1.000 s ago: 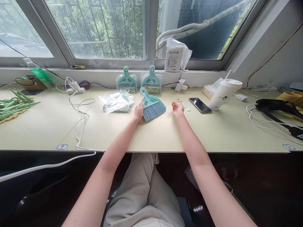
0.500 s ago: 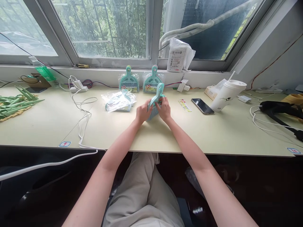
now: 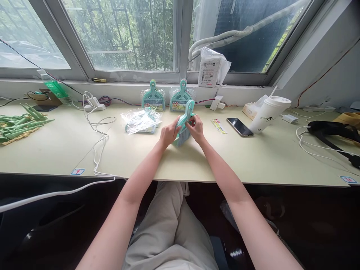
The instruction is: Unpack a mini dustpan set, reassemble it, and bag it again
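A mint-green dustpan and brush set (image 3: 184, 120) stands on the table in front of me, handle up and grey bristles down. My left hand (image 3: 169, 134) is wrapped round its left side. At its right side, my right hand (image 3: 195, 128) has its fingers pinched near the handle; what lies between the fingertips is too small to tell. Two similar wrapped sets, the left one (image 3: 153, 98) and the right one (image 3: 182, 98), lean against the wall behind. Clear plastic packaging (image 3: 142, 120) lies over more mint-green items to the left. A small printed label (image 3: 218, 126) lies on the right.
A phone (image 3: 240, 126), a white cup with a straw (image 3: 270, 114) and a tissue pack (image 3: 254, 107) are on the right. White cables (image 3: 97, 146) run across the left of the table (image 3: 239, 161). Green woven leaves (image 3: 21, 125) lie far left.
The set has turned slightly, showing more of its bristles. My right hand has shifted a little, its fingers now drawn together beside the handle. My left hand still grips the set.
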Demonstrator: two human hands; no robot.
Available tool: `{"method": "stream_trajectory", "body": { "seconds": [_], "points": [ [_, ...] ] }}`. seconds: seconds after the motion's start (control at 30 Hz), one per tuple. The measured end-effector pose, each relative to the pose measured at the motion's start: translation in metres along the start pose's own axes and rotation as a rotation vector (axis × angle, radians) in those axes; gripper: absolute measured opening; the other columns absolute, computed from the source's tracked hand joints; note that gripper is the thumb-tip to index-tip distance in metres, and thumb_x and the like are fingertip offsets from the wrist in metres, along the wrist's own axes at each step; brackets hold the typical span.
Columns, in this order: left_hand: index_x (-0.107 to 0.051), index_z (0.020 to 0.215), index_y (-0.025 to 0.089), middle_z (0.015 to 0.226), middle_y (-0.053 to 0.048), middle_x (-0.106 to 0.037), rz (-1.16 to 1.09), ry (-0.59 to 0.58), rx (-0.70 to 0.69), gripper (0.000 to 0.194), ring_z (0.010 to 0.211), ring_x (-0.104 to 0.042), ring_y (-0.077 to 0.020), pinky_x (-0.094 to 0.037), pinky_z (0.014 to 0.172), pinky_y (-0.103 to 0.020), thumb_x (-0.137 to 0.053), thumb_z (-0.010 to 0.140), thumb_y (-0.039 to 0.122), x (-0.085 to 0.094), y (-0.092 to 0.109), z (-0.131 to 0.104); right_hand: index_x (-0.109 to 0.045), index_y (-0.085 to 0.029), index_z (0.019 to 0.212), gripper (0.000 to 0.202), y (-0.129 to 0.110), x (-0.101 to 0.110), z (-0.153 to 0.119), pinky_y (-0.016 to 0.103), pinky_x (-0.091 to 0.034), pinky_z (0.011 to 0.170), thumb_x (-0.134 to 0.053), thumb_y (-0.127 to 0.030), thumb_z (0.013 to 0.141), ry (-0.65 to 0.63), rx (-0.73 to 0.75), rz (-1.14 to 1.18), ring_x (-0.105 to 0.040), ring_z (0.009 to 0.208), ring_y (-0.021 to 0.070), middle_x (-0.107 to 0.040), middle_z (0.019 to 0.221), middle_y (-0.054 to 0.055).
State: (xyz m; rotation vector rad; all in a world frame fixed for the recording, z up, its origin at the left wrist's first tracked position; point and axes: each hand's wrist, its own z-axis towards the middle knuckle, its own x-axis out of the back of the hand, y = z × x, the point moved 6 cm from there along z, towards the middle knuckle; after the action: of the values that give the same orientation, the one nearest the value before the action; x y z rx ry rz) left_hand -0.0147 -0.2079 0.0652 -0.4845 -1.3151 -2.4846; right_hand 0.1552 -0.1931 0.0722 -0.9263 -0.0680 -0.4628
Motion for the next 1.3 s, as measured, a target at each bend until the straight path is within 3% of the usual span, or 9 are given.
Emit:
{"method": "stream_trajectory", "body": {
  "seconds": [0.17,0.27,0.47,0.57,0.7,0.83,1.03,1.2,1.3],
  "points": [
    [-0.058,0.136,0.027,0.116,-0.009,-0.071,0.093,-0.027,-0.023,0.049,0.104,-0.064,-0.0255,-0.044,0.088,-0.027,-0.060,0.089,0.037,-0.005,0.002,0.002,-0.041,-0.024,0.070,0.029,0.001,0.002,0.001,0.029,-0.046,0.075,-0.068,-0.033,0.078,0.007,0.013,0.018,-0.046,0.072,0.0144,-0.047,0.083,-0.001],
    [-0.063,0.131,0.027,0.106,-0.008,-0.072,0.087,0.017,0.025,0.044,0.104,-0.065,-0.0264,-0.043,0.088,-0.027,-0.062,0.087,0.029,-0.003,-0.003,0.006,-0.040,-0.023,0.068,0.031,0.002,0.005,0.001,0.028,-0.045,0.073,-0.068,-0.030,0.078,0.016,0.005,0.037,-0.045,0.071,0.0137,-0.045,0.080,-0.002],
    [-0.067,0.122,0.022,0.085,-0.009,-0.070,0.180,0.318,0.168,0.033,0.095,-0.065,-0.0265,-0.043,0.080,-0.028,-0.056,0.092,0.031,0.044,-0.029,0.019,-0.040,-0.024,0.069,0.037,-0.011,0.013,0.003,0.025,-0.039,0.062,-0.062,-0.050,0.083,-0.107,-0.053,0.206,-0.043,0.065,0.0127,-0.042,0.069,-0.004],
    [-0.066,0.120,0.018,0.085,-0.008,-0.070,0.242,0.377,0.214,0.033,0.085,-0.064,-0.0230,-0.044,0.078,-0.029,-0.049,0.093,0.028,0.060,-0.041,0.027,-0.045,-0.023,0.073,0.035,-0.015,0.024,0.007,0.026,-0.040,0.064,-0.057,-0.053,0.086,-0.075,-0.063,0.024,-0.048,0.067,0.0139,-0.050,0.073,-0.003],
    [-0.070,0.104,0.015,0.090,-0.007,-0.070,0.115,0.219,0.337,0.027,0.083,-0.062,-0.0201,-0.046,0.075,-0.029,-0.051,0.086,0.024,0.047,-0.063,0.034,-0.056,-0.019,0.079,0.022,0.000,0.046,0.009,0.031,-0.043,0.075,-0.059,-0.040,0.086,-0.006,-0.187,-0.623,-0.059,0.086,0.0217,-0.064,0.093,0.007],
    [-0.069,0.105,0.016,0.099,-0.007,-0.071,0.193,-0.068,0.461,0.029,0.090,-0.063,-0.0208,-0.046,0.078,-0.029,-0.052,0.082,0.020,0.024,-0.080,0.031,-0.067,-0.011,0.094,0.022,0.036,0.057,0.002,0.038,-0.044,0.081,-0.063,-0.030,0.084,-0.193,-0.429,-1.047,-0.061,0.105,0.0335,-0.066,0.106,0.020],
    [-0.071,0.104,0.018,0.115,-0.010,-0.070,0.523,-0.210,0.446,0.028,0.106,-0.061,-0.0259,-0.044,0.082,-0.030,-0.052,0.084,0.025,0.021,-0.075,0.024,-0.070,-0.006,0.106,0.035,0.060,0.064,-0.002,0.039,-0.046,0.080,-0.062,-0.034,0.085,-0.278,-0.516,-1.133,-0.064,0.104,0.0346,-0.067,0.109,0.024],
    [-0.071,0.104,0.019,0.115,-0.009,-0.070,0.525,-0.273,0.443,0.029,0.109,-0.061,-0.0246,-0.043,0.083,-0.029,-0.049,0.089,0.031,0.016,-0.069,0.021,-0.068,-0.006,0.112,0.040,0.054,0.059,-0.001,0.041,-0.046,0.081,-0.060,-0.035,0.087,-0.275,-0.456,-1.160,-0.062,0.106,0.0360,-0.064,0.116,0.025],
    [-0.068,0.109,0.021,0.121,-0.008,-0.068,0.509,-0.212,0.437,0.032,0.114,-0.058,-0.0232,-0.042,0.087,-0.030,-0.044,0.093,0.033,0.017,-0.069,0.022,-0.067,-0.006,0.113,0.035,0.047,0.060,0.000,0.042,-0.046,0.081,-0.053,-0.029,0.091,-0.223,-0.429,-1.145,-0.061,0.105,0.0354,-0.061,0.119,0.026]
  ]
}}
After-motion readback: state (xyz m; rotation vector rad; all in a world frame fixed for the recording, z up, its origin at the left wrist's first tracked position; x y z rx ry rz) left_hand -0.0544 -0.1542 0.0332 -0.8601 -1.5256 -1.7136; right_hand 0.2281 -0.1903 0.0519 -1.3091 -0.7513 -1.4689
